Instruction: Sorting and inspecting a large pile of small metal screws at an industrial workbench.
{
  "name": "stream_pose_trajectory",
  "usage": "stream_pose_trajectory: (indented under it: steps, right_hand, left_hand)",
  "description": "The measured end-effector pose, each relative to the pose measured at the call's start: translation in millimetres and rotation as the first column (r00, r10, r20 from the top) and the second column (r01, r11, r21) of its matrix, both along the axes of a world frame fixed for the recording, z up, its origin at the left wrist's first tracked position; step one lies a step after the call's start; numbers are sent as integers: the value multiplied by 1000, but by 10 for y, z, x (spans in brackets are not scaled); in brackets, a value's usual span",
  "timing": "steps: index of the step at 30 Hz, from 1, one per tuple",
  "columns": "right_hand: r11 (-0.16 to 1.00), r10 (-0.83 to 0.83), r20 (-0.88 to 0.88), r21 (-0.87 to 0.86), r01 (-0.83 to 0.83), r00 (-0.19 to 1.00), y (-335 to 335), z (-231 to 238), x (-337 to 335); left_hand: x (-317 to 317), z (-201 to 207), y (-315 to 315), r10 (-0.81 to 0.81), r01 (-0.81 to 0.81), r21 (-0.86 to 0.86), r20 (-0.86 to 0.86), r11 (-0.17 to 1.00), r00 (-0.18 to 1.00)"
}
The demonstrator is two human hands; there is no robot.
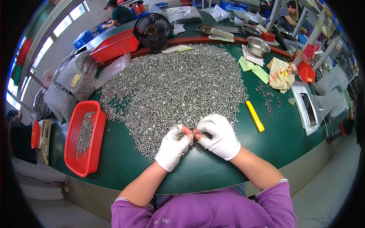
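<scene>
Both my hands wear white gloves that leave some fingertips bare. They meet over the near edge of a wide heap of small silvery metal pins (pixel 186 83) spread on the green table. Thumb and fingers of my left hand (pixel 173 146) are pinched together, and my right hand (pixel 218 136) pinches from the other side. Between the fingertips is a small metal pin (pixel 194 133), mostly hidden by them. On the left stands a red plastic basket (pixel 99 129) with a layer of the same pins inside. A yellow knife-like tool (pixel 254 117) lies right of the heap.
A black fan (pixel 153 30) and an empty-looking red basket (pixel 116 45) stand at the back. Plastic bags of pins (pixel 81 76) crowd the left edge. A metal bowl (pixel 258 46), a crumpled cloth bag (pixel 281 74) and a bagged phone-like device (pixel 308 108) are on the right. Other people sit farther back.
</scene>
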State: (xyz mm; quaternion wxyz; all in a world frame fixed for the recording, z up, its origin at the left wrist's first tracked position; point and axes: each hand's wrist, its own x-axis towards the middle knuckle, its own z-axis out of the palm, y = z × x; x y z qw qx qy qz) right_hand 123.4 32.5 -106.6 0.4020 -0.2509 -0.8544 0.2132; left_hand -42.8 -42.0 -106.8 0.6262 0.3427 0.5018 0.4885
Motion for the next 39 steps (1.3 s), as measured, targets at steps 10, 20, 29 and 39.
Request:
stream_pose_trajectory:
  steps: [10,20,29,39]
  right_hand:
    - [998,48,21,45,-49,999,47,60,26]
    - [998,60,80,26,-63,995,35,35,25]
    - [974,-225,107,14,225,969,147,-21,109]
    - [985,12,-89,171,3,996,30,112,19]
  left_hand:
    - [33,93,-3,10,-10,3,-180,1000,984]
    - [14,40,-14,-22,22,-1,-170,1000,985]
    - [-7,-53,16,-56,45,38,361,998,931]
    - [14,-37,-9,-37,31,28,277,999,960]
